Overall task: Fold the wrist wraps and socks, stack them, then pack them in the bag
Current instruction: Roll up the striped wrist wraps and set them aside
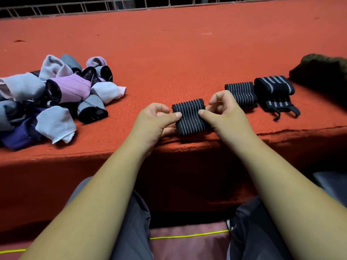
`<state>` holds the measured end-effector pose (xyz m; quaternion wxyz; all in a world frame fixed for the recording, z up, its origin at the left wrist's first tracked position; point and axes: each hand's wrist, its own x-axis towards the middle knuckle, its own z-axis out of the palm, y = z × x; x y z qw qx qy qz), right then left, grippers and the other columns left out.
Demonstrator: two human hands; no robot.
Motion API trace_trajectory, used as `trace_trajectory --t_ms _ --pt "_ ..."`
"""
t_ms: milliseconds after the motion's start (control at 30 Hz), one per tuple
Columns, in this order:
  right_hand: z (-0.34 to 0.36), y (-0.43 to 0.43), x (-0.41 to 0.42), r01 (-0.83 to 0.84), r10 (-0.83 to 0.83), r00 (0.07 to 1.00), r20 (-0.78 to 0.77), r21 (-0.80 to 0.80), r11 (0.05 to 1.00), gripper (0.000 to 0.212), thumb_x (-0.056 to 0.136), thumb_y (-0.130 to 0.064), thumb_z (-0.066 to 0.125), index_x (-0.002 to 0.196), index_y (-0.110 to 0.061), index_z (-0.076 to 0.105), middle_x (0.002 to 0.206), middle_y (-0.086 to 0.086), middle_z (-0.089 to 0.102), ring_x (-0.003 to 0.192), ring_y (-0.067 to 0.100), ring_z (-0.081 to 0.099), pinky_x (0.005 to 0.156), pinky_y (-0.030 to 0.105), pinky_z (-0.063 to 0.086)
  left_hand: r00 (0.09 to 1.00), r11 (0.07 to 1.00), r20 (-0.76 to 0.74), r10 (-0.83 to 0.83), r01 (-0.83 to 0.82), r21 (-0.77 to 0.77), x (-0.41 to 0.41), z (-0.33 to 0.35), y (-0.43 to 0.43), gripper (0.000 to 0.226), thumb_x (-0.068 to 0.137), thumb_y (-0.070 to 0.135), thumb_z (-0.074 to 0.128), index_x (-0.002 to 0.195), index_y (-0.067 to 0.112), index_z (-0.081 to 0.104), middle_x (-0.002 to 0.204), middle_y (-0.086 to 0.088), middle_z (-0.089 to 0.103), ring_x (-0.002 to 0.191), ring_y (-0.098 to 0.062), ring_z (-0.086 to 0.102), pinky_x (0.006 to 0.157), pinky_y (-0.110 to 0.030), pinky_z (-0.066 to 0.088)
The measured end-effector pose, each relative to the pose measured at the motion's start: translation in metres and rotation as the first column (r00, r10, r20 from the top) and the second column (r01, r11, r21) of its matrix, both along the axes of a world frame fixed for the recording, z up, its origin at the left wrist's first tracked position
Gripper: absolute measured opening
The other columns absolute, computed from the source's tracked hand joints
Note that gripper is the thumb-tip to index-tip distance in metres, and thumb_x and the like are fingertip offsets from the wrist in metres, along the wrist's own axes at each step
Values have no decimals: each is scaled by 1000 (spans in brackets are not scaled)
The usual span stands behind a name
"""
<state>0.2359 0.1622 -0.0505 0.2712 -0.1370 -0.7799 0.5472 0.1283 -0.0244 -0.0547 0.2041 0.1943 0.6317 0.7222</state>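
Note:
A folded black wrist wrap with thin white stripes (190, 117) lies at the near edge of the red table (169, 62). My left hand (155, 121) pinches its left side, thumb on top. My right hand (223, 111) pinches its right side the same way. Just to the right lies a second folded thin-striped wrap (242, 94). Beside that sits a thicker wrap with broad grey stripes (274, 89), its loops hanging toward me. A heap of socks (54, 96) in white, lilac, grey and dark purple lies at the left.
A dark olive fabric thing (323, 76) sits at the far right of the table. A pink bag with a yellow cord (189, 239) lies on the floor between my knees. A metal railing (93, 6) runs along the table's far side.

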Motion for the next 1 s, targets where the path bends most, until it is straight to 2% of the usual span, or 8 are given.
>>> trace_trajectory --t_ms 100,233,333,467,600,767,867,1000 --pt "0 2 1 60 -60 998 -6 73 996 16 91 -22 76 89 -24 60 80 -12 63 74 8 56 76 36 49 982 997 -182 55 -63 -41 4 -1 10 21 97 8 74 91 13 55 80 -1 61 77 -16 65 75 -42 61" --pt "3 9 2 180 -179 983 -28 36 983 10 92 -16 75 89 -24 71 83 -12 73 76 2 65 77 26 53 933 987 -345 104 -139 -79 9 -1 32 13 95 17 75 90 18 63 86 -1 67 79 -14 64 73 -42 62" --pt "9 18 6 238 -236 971 -38 39 971 18 93 -12 69 103 -25 76 95 -13 77 90 -1 70 86 21 55 918 985 -387 88 -139 -104 12 0 50 13 91 16 74 102 23 70 100 6 76 85 -13 70 87 -50 63" --pt "18 33 15 290 -287 957 -45 82 953 36 89 -13 64 118 -29 76 106 -15 77 99 0 69 95 24 54 893 985 -451 0 -76 -152 16 8 75 33 92 10 74 120 28 70 108 13 76 86 -7 70 84 -36 59" --pt "25 53 22 325 -322 946 -47 110 939 48 86 -14 62 131 -30 70 119 -15 74 108 -1 68 104 32 54 854 973 -506 -119 0 -229 17 12 104 56 86 13 78 137 32 62 128 16 70 109 -10 69 93 -33 58" --pt "19 82 21 354 -362 932 12 177 918 57 88 -16 62 144 -28 64 128 -9 71 93 0 66 98 30 53 807 940 -552 -211 13 -341 16 12 144 72 84 10 78 146 33 53 140 16 61 116 -9 62 100 -29 53" --pt "10 95 14 322 -366 925 101 300 898 56 93 -12 62 149 -20 60 149 -3 61 132 12 58 119 33 41 794 917 -583 -172 -87 -390 14 2 165 67 83 9 76 142 30 56 137 12 65 116 -13 65 105 -33 50" --pt "-3 106 3 288 -373 916 149 404 868 48 100 -14 61 147 -19 63 150 1 59 137 17 55 119 28 36 783 893 -613 -108 -194 -405 9 -11 183 57 86 9 73 139 27 61 136 8 69 118 -17 67 108 -36 49"
